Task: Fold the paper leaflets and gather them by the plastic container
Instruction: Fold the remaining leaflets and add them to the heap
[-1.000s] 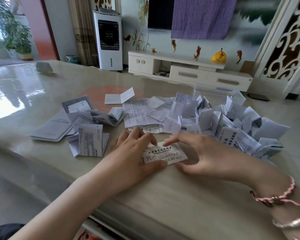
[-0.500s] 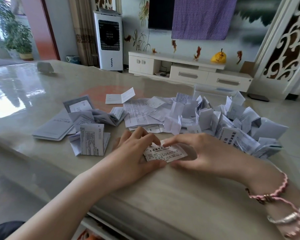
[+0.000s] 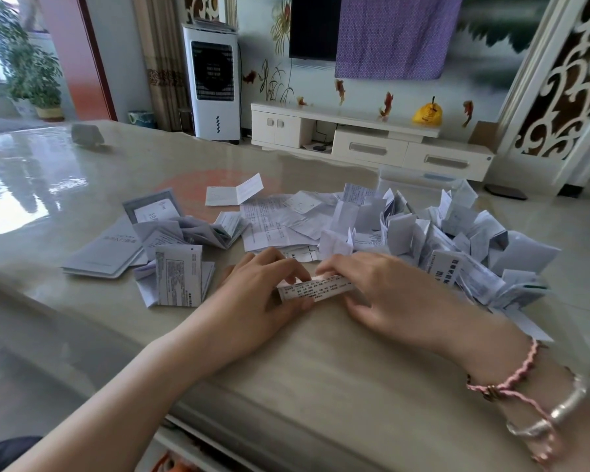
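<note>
Head view shows the leaflet [image 3: 315, 290] narrower than a second ago: then it lay as a wider card on the desk [image 3: 321, 386], now it is a slim strip, doubled over once more. The left hand [image 3: 252, 298] pinches its left end, fingers curled over the top edge and thumb beneath; the right hand [image 3: 382, 294] holds the other end, fingers bent onto the fold. Just beyond the strip and to its right sits the heap of folded leaflets [image 3: 457, 240], and behind that heap what seems to be the clear plastic container [image 3: 419, 180], faint in this view. This piece looks nearly ready to join the heap; unfolded sheets [image 3: 276, 223] left of the heap remain.
</note>
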Demonstrator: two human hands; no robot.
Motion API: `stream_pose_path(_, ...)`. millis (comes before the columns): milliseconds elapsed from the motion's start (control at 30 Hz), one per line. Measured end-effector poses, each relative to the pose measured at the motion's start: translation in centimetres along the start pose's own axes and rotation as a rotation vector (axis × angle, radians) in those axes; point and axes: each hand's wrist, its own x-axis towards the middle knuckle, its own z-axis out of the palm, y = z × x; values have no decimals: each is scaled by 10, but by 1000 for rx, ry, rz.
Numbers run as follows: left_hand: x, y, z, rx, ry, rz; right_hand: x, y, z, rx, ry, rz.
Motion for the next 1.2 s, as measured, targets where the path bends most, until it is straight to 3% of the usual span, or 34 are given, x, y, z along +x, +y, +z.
stream_pose_path(267, -3, 0, -1, -26, -2, 3, 4, 3, 0, 39, 119, -54)
stream_pose_path(433, -8, 3, -2, 20, -53, 27, 1, 1, -2, 74, 89, -95)
stream_pose_path(733, -8, -3, -4, 9, -84, 146, -5, 0, -4, 211, -4, -7)
stream_pose_path(967, -10, -4, -4, 93, 9, 159, -10, -8, -13, 308, 108, -33)
stream_pose_path(1100, -10, 1, -6, -20, -77, 104, -10, -13, -11, 491, 35, 30)
stream_pose_path(1200, -6, 0, -9, -108, -91, 67, -3, -16, -4, 540, 94, 68)
